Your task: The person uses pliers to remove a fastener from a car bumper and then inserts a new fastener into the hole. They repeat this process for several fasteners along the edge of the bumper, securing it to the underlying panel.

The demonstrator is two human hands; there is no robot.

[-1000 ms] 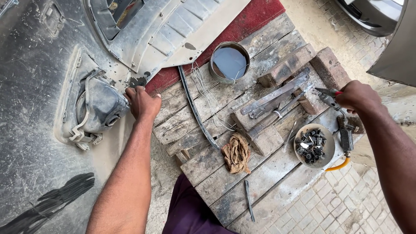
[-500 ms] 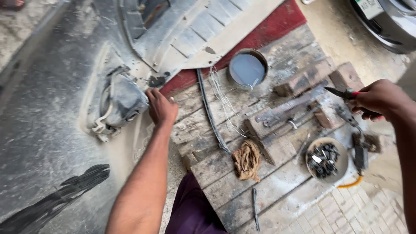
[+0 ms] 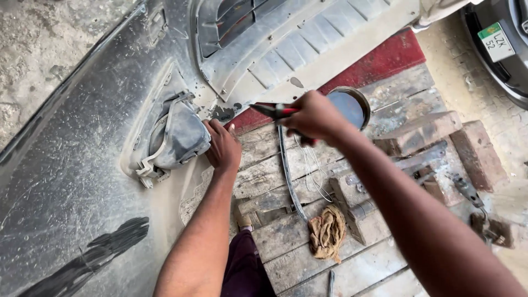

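Showing two hands: left hand (image 3: 223, 147) flat against one fog-lamp housing (image 3: 179, 137), gripping nothing; right hand (image 3: 313, 116) clasping one red-handled pliers (image 3: 275, 110), moved from frame right to centre.

An open-air car body repair workshop is being shown. A dusty grey car bumper (image 3: 82, 181), removed from its vehicle, is being laid flat on the ground, and its fog-lamp housing (image 3: 176, 137) is being exposed on the inner side. Just right of the bumper, a rough wooden pallet (image 3: 286, 242) is being used as a work surface. Above the pallet's middle, red-handled pliers (image 3: 275, 111) are being held. On the pallet, a round tin (image 3: 360, 99), a bundle of rag (image 3: 328, 231) and metal scraps are being kept. Beyond the pallet's far right corner, part of a parked car (image 3: 500, 49) is being seen over brick paving (image 3: 484, 104).
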